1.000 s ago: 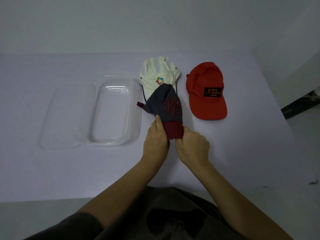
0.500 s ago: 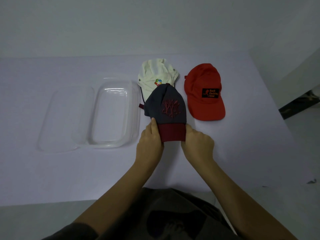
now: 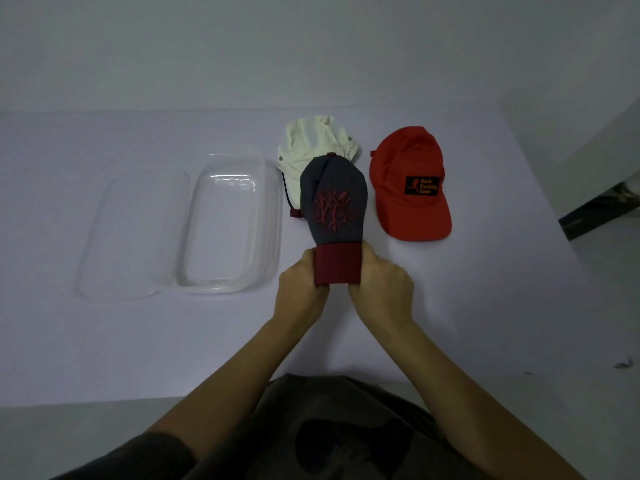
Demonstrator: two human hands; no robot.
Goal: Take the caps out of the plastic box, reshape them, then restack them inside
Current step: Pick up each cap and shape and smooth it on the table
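Curling around the stiff maroon brim, the left hand (image 3: 300, 292) and right hand (image 3: 382, 289) bend it beneath the grey fabric cap (image 3: 334, 202), whose rounded crown bears red embroidery.

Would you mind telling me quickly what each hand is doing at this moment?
Left hand: grips the left edge of the grey cap's dark red brim.
Right hand: grips the brim's right edge.

— What do we have around us?
— We see a pale table (image 3: 104, 341) running back to a plain wall (image 3: 242, 46).
— And on our right?
— We make out a small dark scrap (image 3: 623, 363) near the table's edge and a dark strip (image 3: 595, 212) beyond it.
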